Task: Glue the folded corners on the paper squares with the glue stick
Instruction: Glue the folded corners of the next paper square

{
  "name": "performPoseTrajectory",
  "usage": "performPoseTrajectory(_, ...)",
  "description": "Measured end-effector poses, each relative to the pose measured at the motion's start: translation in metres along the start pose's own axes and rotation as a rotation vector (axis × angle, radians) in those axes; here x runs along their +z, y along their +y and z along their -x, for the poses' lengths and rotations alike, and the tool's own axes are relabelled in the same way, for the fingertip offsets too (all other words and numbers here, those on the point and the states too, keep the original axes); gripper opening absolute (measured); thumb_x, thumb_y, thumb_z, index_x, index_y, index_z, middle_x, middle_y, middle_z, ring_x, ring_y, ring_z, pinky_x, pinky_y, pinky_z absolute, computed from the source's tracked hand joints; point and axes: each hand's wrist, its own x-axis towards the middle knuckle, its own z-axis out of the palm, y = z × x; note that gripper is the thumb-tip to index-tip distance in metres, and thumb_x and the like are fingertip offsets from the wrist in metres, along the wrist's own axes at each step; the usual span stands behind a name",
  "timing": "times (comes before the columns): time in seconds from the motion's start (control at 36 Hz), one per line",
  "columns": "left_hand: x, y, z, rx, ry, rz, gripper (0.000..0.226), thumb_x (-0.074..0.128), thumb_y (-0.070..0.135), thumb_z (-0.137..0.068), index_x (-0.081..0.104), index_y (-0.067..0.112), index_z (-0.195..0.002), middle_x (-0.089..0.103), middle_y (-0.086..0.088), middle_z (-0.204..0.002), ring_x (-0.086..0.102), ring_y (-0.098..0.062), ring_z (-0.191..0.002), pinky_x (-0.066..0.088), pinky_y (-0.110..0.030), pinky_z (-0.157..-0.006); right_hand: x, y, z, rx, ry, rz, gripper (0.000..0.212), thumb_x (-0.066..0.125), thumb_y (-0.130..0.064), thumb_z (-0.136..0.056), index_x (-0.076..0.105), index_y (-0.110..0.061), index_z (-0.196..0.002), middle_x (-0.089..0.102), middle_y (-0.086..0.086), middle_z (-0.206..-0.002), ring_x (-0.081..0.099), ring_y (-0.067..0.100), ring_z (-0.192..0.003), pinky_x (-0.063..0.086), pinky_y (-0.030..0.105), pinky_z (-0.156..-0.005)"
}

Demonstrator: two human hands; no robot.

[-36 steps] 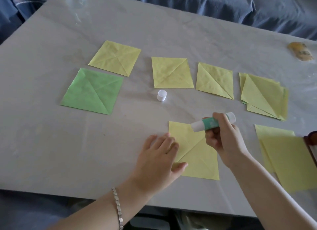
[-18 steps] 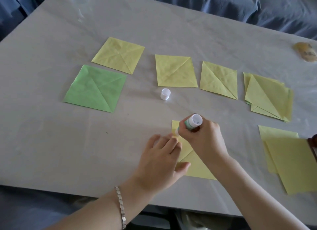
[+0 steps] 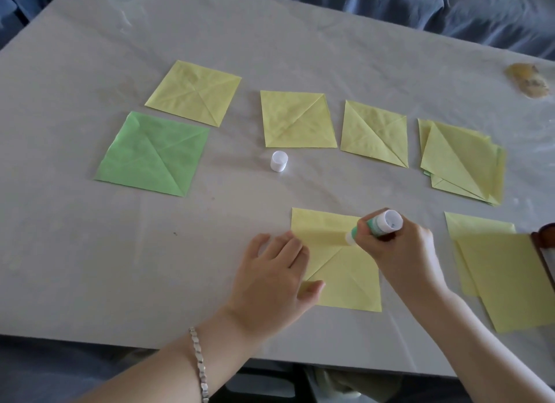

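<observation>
**A:** We've got one view, the head camera, and we're sitting above the near edge of the table [image 3: 90, 252], facing forward and down across it.

**B:** We're close in, too. Both forearms cross the bottom of frame, with the left hand [image 3: 270, 282] and right hand [image 3: 402, 252] just below centre and the glue stick [image 3: 375, 227] near mid-frame.

**A:** It's a wide lens, so we take in most of the tabletop, tilted a touch. The right side runs out of shot.

**B:** At the far side, we just catch the blue fabric [image 3: 450, 6] along the top.
</observation>
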Motion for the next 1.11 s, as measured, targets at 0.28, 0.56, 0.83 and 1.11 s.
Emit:
performPoseTrajectory(0.28,0.0,0.0,0.0,-0.007,-0.031,0.003,0.043,0.055,0.047,-0.077,0.072,0.009,-0.087,0.067,-0.003,-0.09,0.063,-0.021,-0.093,0.042,-0.037,-0.085,-0.02,0.014,-0.001,0.057,0.005,0.013,0.013,0.064,-0.025,-0.077,0.062,-0.017,-0.066,0.055,0.005,-0.057,0.04,0.014,-0.048,0.036,0.027,-0.047)
performPoseTrajectory(0.56,-0.002,0.0,0.001,0.003,-0.009,0.009,0.04,0.063,0.046,-0.076,0.072,0.009,-0.087,0.067,-0.002,-0.09,0.064,-0.02,-0.094,0.045,-0.036,-0.084,-0.001,-0.018,-0.002,-0.063,-0.081,-0.13,0.01,0.065,-0.024,-0.073,0.065,-0.018,-0.065,0.055,-0.004,-0.051,0.04,0.006,-0.043,0.032,0.013,-0.041)
performPoseTrajectory(0.83,-0.001,0.001,0.0,-0.024,-0.02,0.046,0.04,0.06,0.046,-0.075,0.071,0.009,-0.084,0.066,-0.001,-0.087,0.061,-0.019,-0.094,0.042,-0.035,-0.084,0.026,-0.031,-0.007,-0.111,-0.177,-0.111,0.02,0.067,-0.026,-0.074,0.061,-0.006,-0.072,0.063,0.016,-0.07,0.04,0.014,-0.054,0.04,0.035,-0.052)
performPoseTrajectory(1.11,-0.003,0.002,0.0,-0.044,-0.073,0.089,0.041,0.059,0.047,-0.075,0.071,0.009,-0.084,0.066,-0.001,-0.087,0.063,-0.021,-0.096,0.041,-0.035,-0.085,0.035,-0.04,-0.018,-0.123,-0.149,-0.115,0.019,0.066,-0.025,-0.077,0.063,-0.007,-0.075,0.064,0.013,-0.07,0.045,0.015,-0.056,0.042,0.033,-0.056)
